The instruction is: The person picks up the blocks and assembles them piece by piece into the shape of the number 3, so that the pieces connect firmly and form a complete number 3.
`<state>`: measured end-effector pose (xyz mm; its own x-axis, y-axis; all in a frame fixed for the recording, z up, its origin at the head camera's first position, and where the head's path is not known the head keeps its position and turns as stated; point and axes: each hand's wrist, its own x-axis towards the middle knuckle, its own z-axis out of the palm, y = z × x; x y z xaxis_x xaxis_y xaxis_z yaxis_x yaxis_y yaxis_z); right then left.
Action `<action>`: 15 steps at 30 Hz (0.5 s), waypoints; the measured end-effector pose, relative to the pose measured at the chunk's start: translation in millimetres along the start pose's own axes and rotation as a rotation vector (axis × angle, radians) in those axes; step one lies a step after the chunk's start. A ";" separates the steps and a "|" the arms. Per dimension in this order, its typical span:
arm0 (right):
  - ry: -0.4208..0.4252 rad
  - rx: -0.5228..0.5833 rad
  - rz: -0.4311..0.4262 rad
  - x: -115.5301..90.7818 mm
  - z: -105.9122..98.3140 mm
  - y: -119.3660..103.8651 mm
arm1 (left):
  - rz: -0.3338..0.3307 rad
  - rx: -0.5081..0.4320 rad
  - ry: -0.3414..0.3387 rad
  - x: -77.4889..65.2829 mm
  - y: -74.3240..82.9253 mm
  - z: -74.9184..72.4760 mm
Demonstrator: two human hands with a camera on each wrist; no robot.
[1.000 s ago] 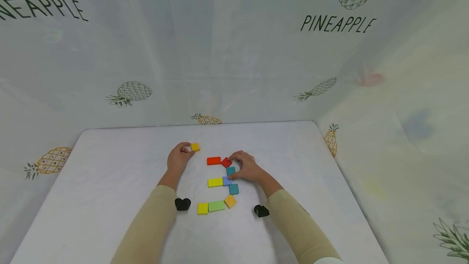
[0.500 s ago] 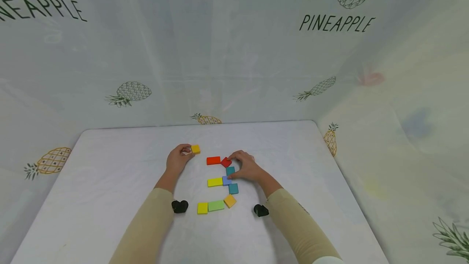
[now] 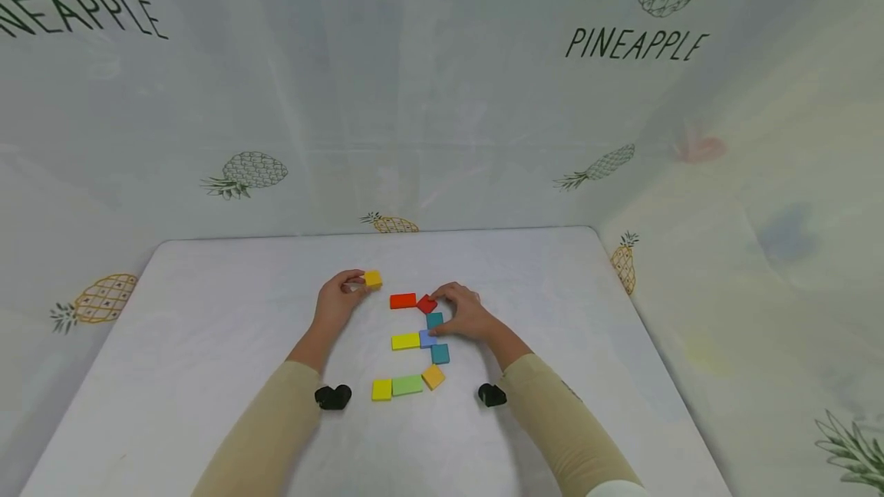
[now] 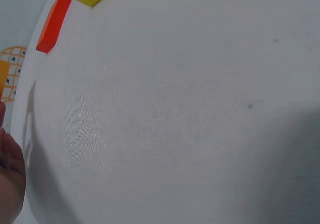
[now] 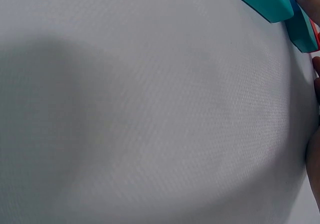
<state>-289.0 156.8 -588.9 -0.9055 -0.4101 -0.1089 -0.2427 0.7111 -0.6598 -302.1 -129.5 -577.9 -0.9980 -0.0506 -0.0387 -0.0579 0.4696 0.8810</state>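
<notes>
My left hand [image 3: 334, 304] pinches a yellow-orange square block [image 3: 373, 279] between thumb and fingers, beyond and left of a red oblong block [image 3: 403, 301]. In the left wrist view, that block seems held above the table. With spread thumb and fingers, my right hand [image 3: 466, 315] rests at the right end of the row. Its fingertips touch a red square block [image 3: 426, 304], and its thumb is at a blue block [image 3: 427, 339]. A teal block [image 3: 434, 320] lies between them. Another teal block [image 3: 440, 353] sits just nearer.
A yellow oblong block [image 3: 406, 341] lies left of the blue one. Nearer are an orange block [image 3: 433, 377], a green block [image 3: 407, 385] and a yellow square block [image 3: 382, 390]. Black heart-shaped pieces [image 3: 334, 397] sit beside both sleeves. A pineapple-print curtain [image 3: 442, 98] stands behind the white table [image 3: 552, 267].
My left hand has shifted slightly to the right with the yellow-orange block, closer to the red oblong block. My right hand and the laid blocks have stayed in place.
</notes>
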 end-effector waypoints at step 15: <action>-0.011 -0.009 0.017 -1.9 -2.0 -5.6 | -0.030 -0.014 -0.042 -20.2 3.3 8.3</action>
<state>-286.6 154.7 -583.5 -0.9056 -0.4042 -0.1283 -0.2306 0.7232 -0.6510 -282.3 -119.7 -578.1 -0.9960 -0.0272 -0.0851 -0.0881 0.4563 0.8855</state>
